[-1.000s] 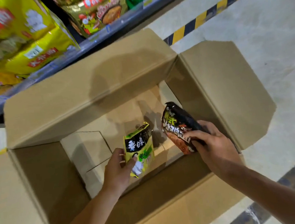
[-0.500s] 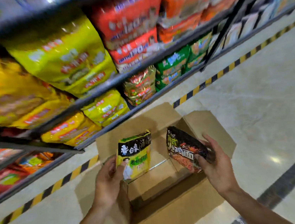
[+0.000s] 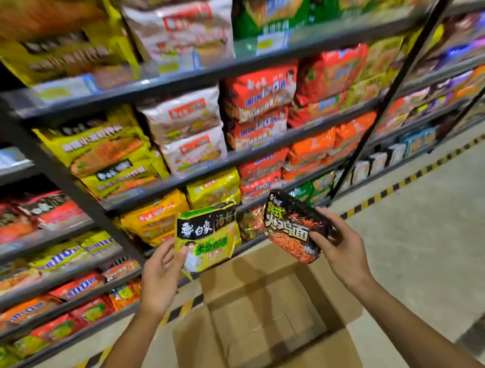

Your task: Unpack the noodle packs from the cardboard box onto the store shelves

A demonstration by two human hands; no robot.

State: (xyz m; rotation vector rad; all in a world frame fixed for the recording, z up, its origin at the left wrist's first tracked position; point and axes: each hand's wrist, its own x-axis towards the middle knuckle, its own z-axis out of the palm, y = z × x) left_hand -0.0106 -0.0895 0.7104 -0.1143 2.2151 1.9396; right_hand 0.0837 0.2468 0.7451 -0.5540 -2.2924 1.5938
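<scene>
Since one second ago both hands have risen out of the cardboard box [image 3: 264, 332]. The left hand [image 3: 160, 271] now holds the yellow-green noodle pack [image 3: 208, 239] above the box, in front of the store shelves [image 3: 203, 170]. The right hand [image 3: 340, 248] carries the black noodle pack [image 3: 296, 226] at 3 o'clock of the first pack. The view has tilted up, so several shelf levels appear.

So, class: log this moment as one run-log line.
left hand: holds yellow pack | right hand: holds black pack | box: open, below | shelves: stocked
</scene>
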